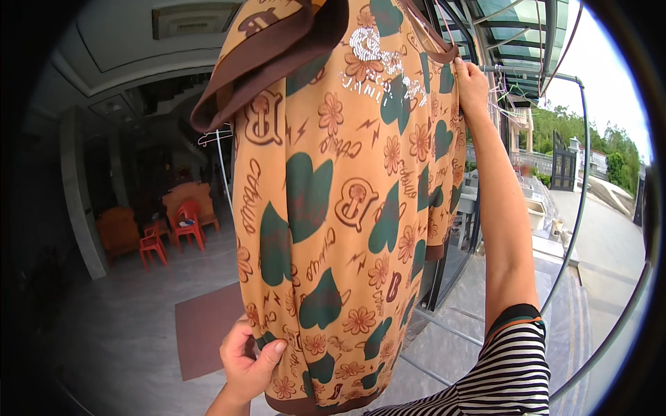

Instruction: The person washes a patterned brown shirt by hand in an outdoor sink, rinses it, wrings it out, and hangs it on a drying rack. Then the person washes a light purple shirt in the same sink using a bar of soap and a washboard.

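Observation:
An orange-tan shirt [361,229] hangs upright before me, printed with green hearts, brown flowers and lettering, with dark brown bands at neck, sleeve and hem. My right hand [472,87] is raised and closed on the shirt beside its neckline. Low down, my left hand [251,360] pinches the shirt's left side near the hem, thumb in front. The brown-cuffed sleeve [277,62] juts toward me at the upper left. A pink hanger [447,24] rises from the neck opening. The fingertips of my right hand are partly hidden behind the cloth.
A metal drying rack [584,152] with several hangers [513,93] stands at the right, by a glass door. Red plastic chairs [187,225] and wooden armchairs [191,201] are indoors at the left. A brown mat [208,333] lies on the grey floor. White hangers [214,137] hang on a stand behind the shirt.

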Demonstrator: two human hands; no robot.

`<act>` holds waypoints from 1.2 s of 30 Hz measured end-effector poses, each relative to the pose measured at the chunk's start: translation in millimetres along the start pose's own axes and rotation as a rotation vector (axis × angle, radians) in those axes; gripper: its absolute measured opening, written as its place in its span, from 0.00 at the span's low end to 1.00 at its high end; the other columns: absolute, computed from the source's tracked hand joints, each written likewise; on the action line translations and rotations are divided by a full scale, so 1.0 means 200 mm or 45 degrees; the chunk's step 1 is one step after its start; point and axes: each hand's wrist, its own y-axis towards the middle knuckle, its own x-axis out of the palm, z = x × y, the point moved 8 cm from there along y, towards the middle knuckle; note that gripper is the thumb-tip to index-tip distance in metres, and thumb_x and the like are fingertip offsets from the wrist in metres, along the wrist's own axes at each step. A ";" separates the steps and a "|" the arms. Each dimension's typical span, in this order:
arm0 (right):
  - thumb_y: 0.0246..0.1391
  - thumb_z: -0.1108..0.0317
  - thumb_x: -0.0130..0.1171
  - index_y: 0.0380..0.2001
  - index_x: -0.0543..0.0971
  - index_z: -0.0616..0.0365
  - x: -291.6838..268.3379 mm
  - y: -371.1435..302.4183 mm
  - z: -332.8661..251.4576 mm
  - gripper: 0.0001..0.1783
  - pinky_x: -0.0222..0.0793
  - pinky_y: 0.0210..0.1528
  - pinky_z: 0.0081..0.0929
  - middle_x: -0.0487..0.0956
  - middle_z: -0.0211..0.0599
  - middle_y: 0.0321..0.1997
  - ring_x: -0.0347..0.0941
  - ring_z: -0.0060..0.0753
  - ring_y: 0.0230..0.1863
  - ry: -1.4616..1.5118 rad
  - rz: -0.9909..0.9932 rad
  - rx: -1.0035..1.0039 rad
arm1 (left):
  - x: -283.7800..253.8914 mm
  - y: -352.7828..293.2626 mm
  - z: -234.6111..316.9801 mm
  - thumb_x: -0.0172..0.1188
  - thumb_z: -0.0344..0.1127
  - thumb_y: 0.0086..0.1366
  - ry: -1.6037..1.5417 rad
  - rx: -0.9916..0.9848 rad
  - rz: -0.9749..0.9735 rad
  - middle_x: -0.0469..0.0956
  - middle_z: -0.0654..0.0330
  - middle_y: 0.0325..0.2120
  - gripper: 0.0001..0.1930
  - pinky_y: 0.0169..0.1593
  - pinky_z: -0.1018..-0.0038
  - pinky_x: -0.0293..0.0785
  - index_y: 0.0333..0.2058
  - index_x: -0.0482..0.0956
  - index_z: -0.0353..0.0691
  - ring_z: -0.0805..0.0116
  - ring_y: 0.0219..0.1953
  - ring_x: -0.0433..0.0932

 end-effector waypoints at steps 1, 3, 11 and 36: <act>0.65 0.48 0.52 0.35 0.82 0.61 0.02 -0.03 0.04 0.25 0.71 0.42 0.39 0.83 0.45 0.32 0.80 0.44 0.36 0.034 -0.044 0.048 | -0.02 -0.05 -0.03 0.70 0.29 0.60 0.142 -0.010 -0.053 0.80 0.56 0.38 0.12 0.44 0.74 0.73 0.37 0.75 0.32 0.71 0.38 0.78; 0.67 0.48 0.49 0.41 0.81 0.61 0.04 -0.07 0.11 0.25 0.70 0.48 0.38 0.83 0.46 0.38 0.79 0.44 0.42 0.058 -0.096 0.059 | 0.04 -0.10 -0.04 0.72 0.31 0.58 0.472 0.070 -0.337 0.81 0.57 0.37 0.13 0.41 0.74 0.74 0.36 0.78 0.32 0.72 0.36 0.78; 0.69 0.54 0.45 0.62 0.69 0.62 -0.31 -0.75 -0.26 0.26 0.53 0.69 0.43 0.68 0.51 0.65 0.59 0.51 0.68 -0.462 0.089 -0.439 | 0.06 -0.29 -0.45 0.74 0.27 0.55 0.100 -0.378 -0.403 0.78 0.59 0.28 0.14 0.34 0.76 0.74 0.30 0.74 0.32 0.72 0.29 0.76; 0.53 0.69 0.60 0.50 0.77 0.63 -4.90 -4.36 -2.15 0.20 0.80 0.26 0.40 0.82 0.48 0.39 0.82 0.42 0.29 -1.565 -0.836 2.673 | 0.37 -2.92 -0.47 0.65 0.38 0.61 0.000 -1.604 -1.852 0.84 0.57 0.35 0.14 0.45 0.74 0.77 0.41 0.82 0.35 0.71 0.37 0.82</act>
